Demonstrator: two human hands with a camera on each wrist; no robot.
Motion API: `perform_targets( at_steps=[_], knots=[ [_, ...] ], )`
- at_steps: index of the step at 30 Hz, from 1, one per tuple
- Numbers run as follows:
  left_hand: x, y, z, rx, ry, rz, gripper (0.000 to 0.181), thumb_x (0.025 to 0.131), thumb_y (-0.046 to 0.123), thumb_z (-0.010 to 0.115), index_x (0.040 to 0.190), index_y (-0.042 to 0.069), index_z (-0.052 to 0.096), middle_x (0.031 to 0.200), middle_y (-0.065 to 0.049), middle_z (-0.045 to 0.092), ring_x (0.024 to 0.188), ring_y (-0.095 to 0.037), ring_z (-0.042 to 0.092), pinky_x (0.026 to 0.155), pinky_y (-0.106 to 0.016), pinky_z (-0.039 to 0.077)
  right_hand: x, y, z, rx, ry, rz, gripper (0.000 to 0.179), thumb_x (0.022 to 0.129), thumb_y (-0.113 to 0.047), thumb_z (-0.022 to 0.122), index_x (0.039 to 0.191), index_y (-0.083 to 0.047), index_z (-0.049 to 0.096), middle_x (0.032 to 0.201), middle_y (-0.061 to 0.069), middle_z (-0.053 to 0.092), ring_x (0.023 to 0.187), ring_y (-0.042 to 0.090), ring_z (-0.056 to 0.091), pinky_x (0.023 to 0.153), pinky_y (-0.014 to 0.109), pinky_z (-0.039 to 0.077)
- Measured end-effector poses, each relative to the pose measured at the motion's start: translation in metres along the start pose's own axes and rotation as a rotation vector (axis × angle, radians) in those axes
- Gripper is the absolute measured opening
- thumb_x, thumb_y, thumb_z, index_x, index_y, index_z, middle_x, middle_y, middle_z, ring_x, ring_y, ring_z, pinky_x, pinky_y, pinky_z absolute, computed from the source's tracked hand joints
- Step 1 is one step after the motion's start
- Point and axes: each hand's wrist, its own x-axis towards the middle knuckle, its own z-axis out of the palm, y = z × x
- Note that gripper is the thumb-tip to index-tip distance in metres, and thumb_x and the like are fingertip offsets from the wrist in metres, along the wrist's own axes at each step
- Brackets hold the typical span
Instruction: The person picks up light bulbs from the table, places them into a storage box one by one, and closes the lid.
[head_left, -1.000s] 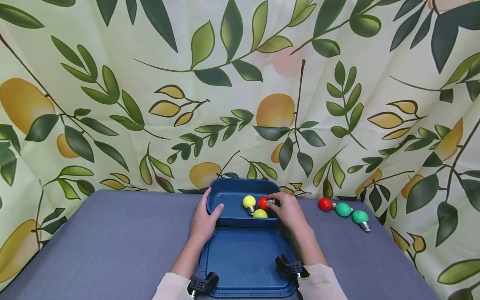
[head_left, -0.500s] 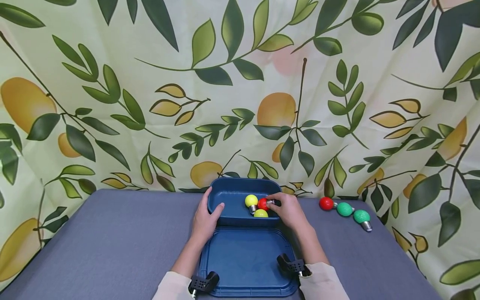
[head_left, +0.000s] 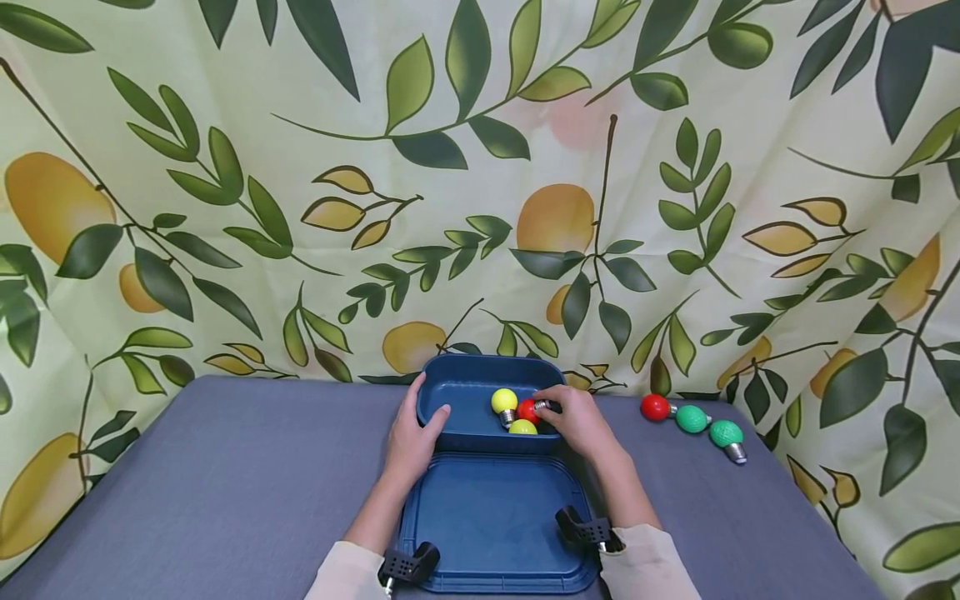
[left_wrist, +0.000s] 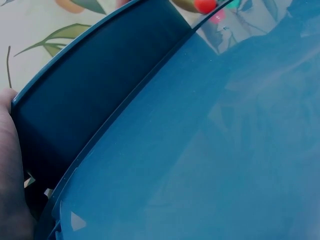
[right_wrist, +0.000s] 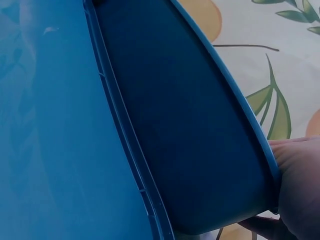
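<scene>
On the blue-grey, cloth-covered tabletop (head_left: 277, 475), a flat, blue, round-cornered lid (head_left: 498, 521) lies just in front of a deep, dark-blue rectangular box (head_left: 461, 397). The left hand (head_left: 411, 437) grips the box's left end, while the right hand (head_left: 582, 419) pinches the silvery base of a glossy red bulb (head_left: 528, 410) inside it, beside two round yellow bulbs (head_left: 504, 400); another red bulb (head_left: 654, 407) and two green bulbs (head_left: 725, 433) lie right of the box.

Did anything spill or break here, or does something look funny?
Nope, nothing looks spilled or broken. Two yellow bulbs lie in the blue box, and the right hand holds a red bulb there by its base. Three more bulbs lie loose on the table, but nothing stands out.
</scene>
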Motion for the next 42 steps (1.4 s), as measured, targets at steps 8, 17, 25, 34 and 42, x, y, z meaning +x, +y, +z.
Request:
perform_targets(
  at_steps=[8, 17, 25, 34, 42],
  knots=[
    [0.000, 0.000, 0.000, -0.001, 0.000, 0.000, 0.067, 0.098, 0.033, 0.063, 0.158, 0.029, 0.033, 0.166, -0.010, 0.033, 0.153, -0.035, 0.032, 0.120, -0.062, 0.028, 0.001, 0.001, 0.002, -0.004, 0.001, 0.023, 0.024, 0.091, -0.014, 0.075, 0.114, -0.007, 0.077, 0.119, 0.014, 0.074, 0.110, 0.030, 0.067, 0.098, 0.049, 0.055],
    [0.000, 0.000, -0.001, 0.001, -0.001, -0.003, 0.067, 0.099, 0.033, 0.064, 0.158, 0.029, 0.033, 0.165, -0.010, 0.033, 0.152, -0.036, 0.032, 0.120, -0.063, 0.028, -0.001, -0.001, 0.001, -0.005, 0.013, 0.029, 0.024, 0.089, -0.015, 0.077, 0.112, -0.007, 0.077, 0.116, 0.013, 0.074, 0.099, 0.027, 0.066, 0.091, 0.046, 0.057],
    [0.000, 0.000, -0.001, 0.004, -0.004, -0.003, 0.067, 0.099, 0.033, 0.063, 0.158, 0.030, 0.033, 0.165, -0.010, 0.033, 0.152, -0.036, 0.033, 0.120, -0.063, 0.028, -0.001, 0.001, 0.000, -0.001, 0.029, 0.013, 0.026, 0.088, -0.015, 0.079, 0.113, -0.007, 0.077, 0.114, 0.011, 0.075, 0.096, 0.024, 0.066, 0.088, 0.044, 0.057],
    [0.000, -0.001, -0.001, 0.007, -0.003, 0.005, 0.067, 0.099, 0.033, 0.064, 0.158, 0.029, 0.033, 0.165, -0.010, 0.033, 0.152, -0.036, 0.033, 0.120, -0.063, 0.028, -0.006, 0.002, -0.005, 0.010, 0.099, -0.030, 0.028, 0.088, -0.020, 0.079, 0.112, -0.006, 0.077, 0.112, 0.013, 0.075, 0.100, 0.030, 0.068, 0.090, 0.048, 0.057],
    [-0.001, 0.000, -0.002, 0.007, -0.006, -0.005, 0.067, 0.099, 0.033, 0.064, 0.158, 0.030, 0.033, 0.165, -0.010, 0.033, 0.152, -0.037, 0.033, 0.119, -0.064, 0.029, -0.009, 0.012, -0.015, 0.058, 0.293, -0.036, 0.028, 0.088, -0.019, 0.079, 0.112, -0.005, 0.076, 0.115, 0.017, 0.075, 0.109, 0.036, 0.068, 0.095, 0.055, 0.054]
  ],
)
